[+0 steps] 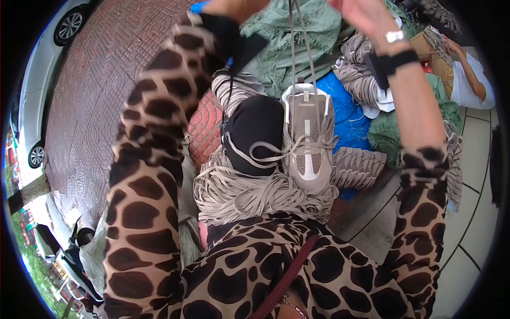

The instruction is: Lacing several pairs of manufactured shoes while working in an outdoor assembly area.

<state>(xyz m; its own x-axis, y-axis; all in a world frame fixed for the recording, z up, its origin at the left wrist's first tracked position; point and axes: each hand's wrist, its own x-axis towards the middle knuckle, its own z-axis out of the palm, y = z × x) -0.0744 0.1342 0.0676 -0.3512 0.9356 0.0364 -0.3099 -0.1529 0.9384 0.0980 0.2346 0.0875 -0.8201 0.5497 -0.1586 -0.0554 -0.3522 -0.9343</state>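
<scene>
A grey-beige mesh sneaker (312, 125) with a white-edged collar lies in front of me, toe toward me. Two lace ends rise taut from it past the upper edge, between my hands; where they end is hidden. Loose lace loops trail over its front to the left. My left hand (236, 7) is raised at the top, its fingers cut off by the edge. My right hand (364, 15) is up at the right of the laces, blurred, its fingertips out of view. A thick bundle of beige shoelaces (255, 194) is spread across my lap, below a black rounded shape (255, 130).
More grey-beige sneakers (358, 169) lie around, some showing ridged soles. Behind are green woven sacks (273, 56) and a blue sheet (345, 114). A red patterned cushion (204, 130) is at left. Another person (470, 80) handles a shoe at far right. Parked cars (40, 90) stand left.
</scene>
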